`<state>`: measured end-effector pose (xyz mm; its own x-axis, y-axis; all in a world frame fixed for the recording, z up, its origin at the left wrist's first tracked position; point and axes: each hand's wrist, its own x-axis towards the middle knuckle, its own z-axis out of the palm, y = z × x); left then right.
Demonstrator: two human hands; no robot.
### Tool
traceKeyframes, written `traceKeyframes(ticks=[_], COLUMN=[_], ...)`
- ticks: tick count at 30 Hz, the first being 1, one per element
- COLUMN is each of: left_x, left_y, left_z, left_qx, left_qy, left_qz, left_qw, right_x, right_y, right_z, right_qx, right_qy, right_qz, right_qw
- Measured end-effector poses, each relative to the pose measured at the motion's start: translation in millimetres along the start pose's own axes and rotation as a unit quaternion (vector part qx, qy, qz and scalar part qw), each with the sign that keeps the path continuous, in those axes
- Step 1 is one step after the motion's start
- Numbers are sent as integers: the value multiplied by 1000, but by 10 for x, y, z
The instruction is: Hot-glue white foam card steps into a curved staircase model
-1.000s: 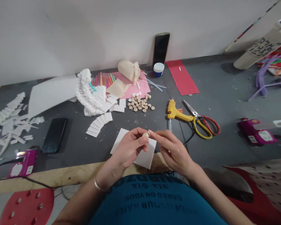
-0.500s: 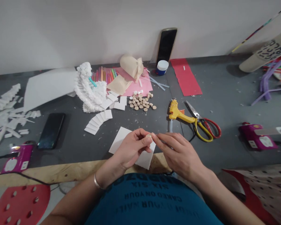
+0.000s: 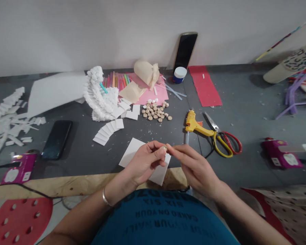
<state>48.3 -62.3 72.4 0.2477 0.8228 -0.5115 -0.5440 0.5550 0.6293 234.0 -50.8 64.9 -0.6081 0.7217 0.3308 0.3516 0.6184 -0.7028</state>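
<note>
My left hand (image 3: 148, 160) pinches a small pale round piece (image 3: 165, 148) between thumb and forefinger, above the front of the table. It resembles the beige discs, but its details are too small to make out. From the right, the closed fingertips of my right hand (image 3: 195, 163) meet the piece's edge. Under both hands lies a white board (image 3: 131, 151), partly hidden by them. Beyond it is a loose heap of small beige discs (image 3: 155, 111), with a few white ones at its back. A fan of white squares (image 3: 107, 132) rests left of the heap.
A yellow glue gun (image 3: 197, 126) and scissors (image 3: 220, 136) lie right of my hands. A black phone (image 3: 57, 139) is on the left, near a ridged white model (image 3: 99, 98). A white-lidded jar (image 3: 180, 75) stands before an upright phone (image 3: 185, 51). Purple devices (image 3: 283, 153) sit at both sides.
My right hand's fingers have drawn closer together at the piece, and the piece looks turned a little. My left hand keeps its pinch. The whole view has shifted slightly.
</note>
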Motion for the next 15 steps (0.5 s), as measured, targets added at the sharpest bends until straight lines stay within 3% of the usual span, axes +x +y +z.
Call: traceKeyframes(ticks=[3, 5, 12, 15], left_x=[11, 20, 41, 41], left_y=[31, 47, 41, 21], left_z=[-6, -6, 0, -4], left_qx=[3, 12, 18, 13], left_qy=[-16, -17, -3, 8], left_qz=[-12, -15, -10, -1], left_qw=[1000, 1000, 1000, 1000], right_x=[-48, -55, 14, 11], right_y=[15, -1, -75, -87], right_z=[70, 93, 46, 87], right_qx=[177, 194, 20, -15], right_qy=[34, 50, 44, 50], right_qz=[103, 119, 1, -2], right_qw=[978, 972, 999, 999])
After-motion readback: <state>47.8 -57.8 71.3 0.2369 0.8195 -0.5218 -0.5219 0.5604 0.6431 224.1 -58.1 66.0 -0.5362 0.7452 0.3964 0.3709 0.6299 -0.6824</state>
